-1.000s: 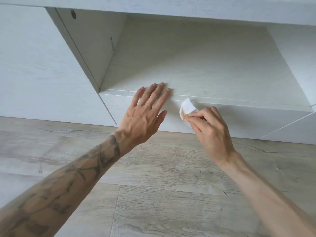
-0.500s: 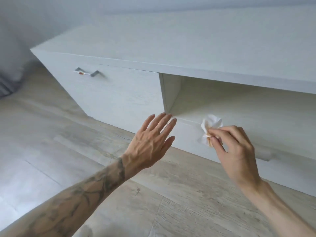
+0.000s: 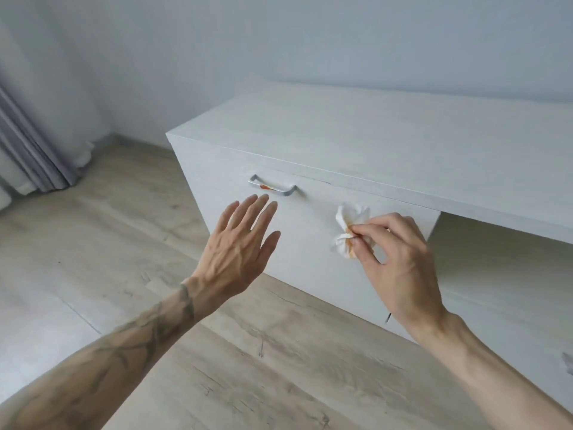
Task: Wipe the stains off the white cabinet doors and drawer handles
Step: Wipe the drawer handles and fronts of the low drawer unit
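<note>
Some tissue [image 3: 348,217] behind right fingers [image 3: 384,226]

Pale wood-plank floor [image 3: 108,243], grey curtain [image 3: 28,150] at left, plain wall [image 3: 279,41] behind

The cabinet [image 3: 387,141] is standing on the floor [image 3: 232,367] against the wall [image 3: 279,41], the curtain [image 3: 31,144] hanging to its left. The handle [image 3: 272,187] is sitting on the drawer front [image 3: 307,243], the tissue [image 3: 348,225] being held before it, rightward
</note>
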The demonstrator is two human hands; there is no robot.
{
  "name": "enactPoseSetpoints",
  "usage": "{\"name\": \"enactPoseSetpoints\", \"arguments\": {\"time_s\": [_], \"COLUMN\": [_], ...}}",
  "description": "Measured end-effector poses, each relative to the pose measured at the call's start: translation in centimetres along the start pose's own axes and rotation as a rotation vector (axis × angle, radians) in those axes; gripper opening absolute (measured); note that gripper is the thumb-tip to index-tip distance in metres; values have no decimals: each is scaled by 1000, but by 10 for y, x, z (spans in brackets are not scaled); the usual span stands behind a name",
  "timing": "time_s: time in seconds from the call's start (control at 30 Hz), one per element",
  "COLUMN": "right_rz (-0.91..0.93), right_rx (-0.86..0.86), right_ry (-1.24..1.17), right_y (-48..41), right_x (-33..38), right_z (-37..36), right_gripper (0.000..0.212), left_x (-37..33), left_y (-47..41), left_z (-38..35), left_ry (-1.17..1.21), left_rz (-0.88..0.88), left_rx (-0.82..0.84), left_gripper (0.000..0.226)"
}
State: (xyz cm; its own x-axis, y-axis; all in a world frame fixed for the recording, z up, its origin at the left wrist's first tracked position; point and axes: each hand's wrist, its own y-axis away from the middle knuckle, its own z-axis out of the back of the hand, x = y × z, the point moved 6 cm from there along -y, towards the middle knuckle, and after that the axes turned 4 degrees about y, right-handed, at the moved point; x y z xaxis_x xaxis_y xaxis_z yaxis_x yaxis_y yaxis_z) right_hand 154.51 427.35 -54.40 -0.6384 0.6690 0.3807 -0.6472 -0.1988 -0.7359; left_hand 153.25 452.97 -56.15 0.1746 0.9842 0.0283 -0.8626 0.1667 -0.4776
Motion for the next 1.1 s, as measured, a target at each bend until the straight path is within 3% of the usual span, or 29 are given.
{"name": "enactPoseSetpoints", "arguments": {"time_s": [0.4,0.63,0.8,1.1], "right_rz": [-160,-227,-245,-255], "right_rx": [-98,-60,-142,-246], "right_ry": [179,234,228,146], "right_y": [-73,-84,-82,-90], "right_x": [70,77,77,80], "right_z": [-122,-153,-160,-159], "right_gripper": [20,24,21,17], "left_x": [160,178,181,194], "left_y": [-94,-119,-119,-121], "left_z": [-20,-43,-43,-16], "left_ry": [116,228,245,95], "left_rz": [-205,-202,-243,-522], "left_rx": [-175,-214,-206,-41], "left_gripper": [58,57,59,63]}}
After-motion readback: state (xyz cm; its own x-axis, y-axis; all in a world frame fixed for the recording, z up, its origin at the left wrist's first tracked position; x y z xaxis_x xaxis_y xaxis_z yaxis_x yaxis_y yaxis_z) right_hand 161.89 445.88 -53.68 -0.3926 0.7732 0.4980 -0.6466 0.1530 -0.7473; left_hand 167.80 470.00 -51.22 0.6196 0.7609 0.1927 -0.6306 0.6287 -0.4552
